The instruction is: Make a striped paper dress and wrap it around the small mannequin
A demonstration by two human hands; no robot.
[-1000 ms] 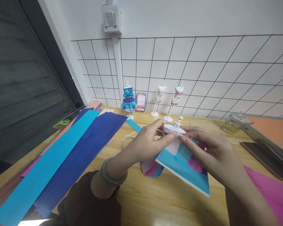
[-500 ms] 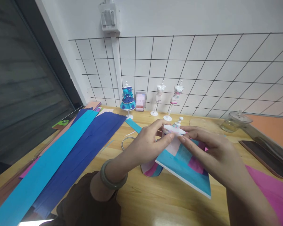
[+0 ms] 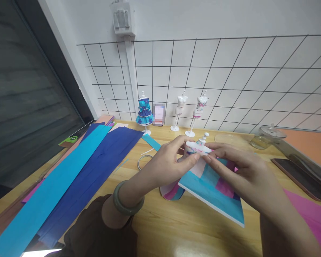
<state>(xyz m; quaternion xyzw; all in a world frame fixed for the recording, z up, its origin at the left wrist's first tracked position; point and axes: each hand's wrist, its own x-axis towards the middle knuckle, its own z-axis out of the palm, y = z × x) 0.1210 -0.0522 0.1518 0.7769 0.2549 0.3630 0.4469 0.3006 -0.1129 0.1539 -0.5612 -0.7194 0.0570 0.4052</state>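
A small white dress-form mannequin (image 3: 198, 147) is held between my two hands over the table, its knobbed neck tilted away from me. My left hand (image 3: 173, 160) closes on its left side, thumb pressed on the chest. From the right, my right hand (image 3: 238, 167) pinches the top of a paper skirt piece (image 3: 212, 196) against the mannequin's front. That piece is blue, pink and purple with a white lower edge, and flares down to the right. Another pink and blue patterned part (image 3: 173, 191) shows below my left wrist. The fingers behind the mannequin are partly hidden.
Long light-blue (image 3: 53, 182) and dark-blue paper strips (image 3: 96, 175) lie at left. A tape roll (image 3: 144, 162) is near my left forearm. Behind stand a blue-dressed mannequin (image 3: 144, 112), two other mannequins and a propped phone (image 3: 158, 115). At right are a dark phone (image 3: 301, 178), glass jar (image 3: 260, 141) and pink paper (image 3: 307, 217).
The skirt piece's lower edge and my right hand have shifted slightly to the right. My left hand keeps nearly the same place on the mannequin.
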